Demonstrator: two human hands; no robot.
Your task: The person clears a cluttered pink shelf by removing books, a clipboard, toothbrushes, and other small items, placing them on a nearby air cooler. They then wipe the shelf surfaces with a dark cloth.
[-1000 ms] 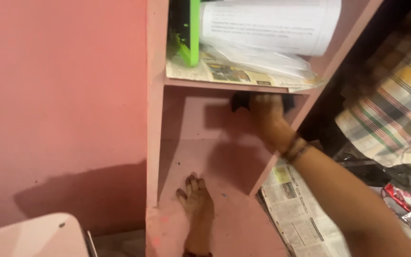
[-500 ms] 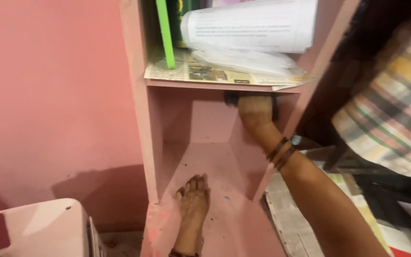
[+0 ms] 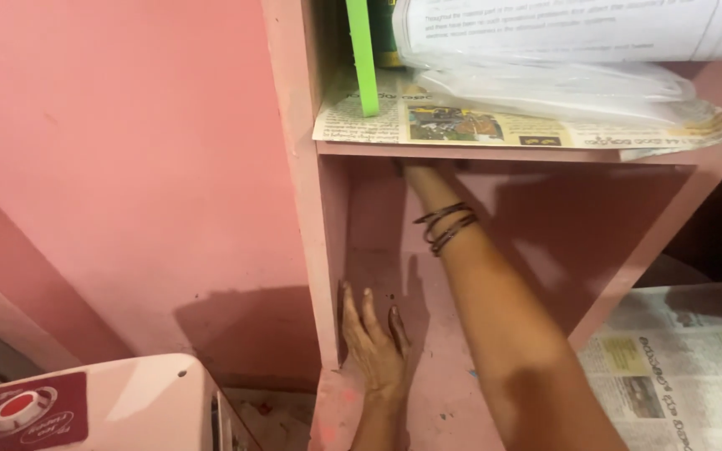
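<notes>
My left hand [image 3: 373, 342] lies flat, palm down and fingers spread, on the floor of the lower compartment of a pink shelf unit [image 3: 307, 209], close to its left wall. It holds nothing. My right arm, with dark bangles [image 3: 444, 225] on the wrist, reaches up and back into the same compartment. Only the base of my right hand [image 3: 419, 173] shows. Its fingers are hidden behind the front edge of the upper shelf board [image 3: 495, 153], so I cannot see what they hold.
The upper shelf is lined with newspaper [image 3: 461, 125] and carries an upright green board [image 3: 363, 58], a clear plastic bag [image 3: 561, 83] and a stack of white paper [image 3: 578, 29]. More newspaper [image 3: 670, 367] covers the floor at right. A white appliance with a red knob [image 3: 85, 409] stands at bottom left.
My view has swung right and closer. My right hand, earlier seen gripping a dark thing under the upper shelf, has moved left and gone behind the shelf edge. My left hand slid toward the left wall.
</notes>
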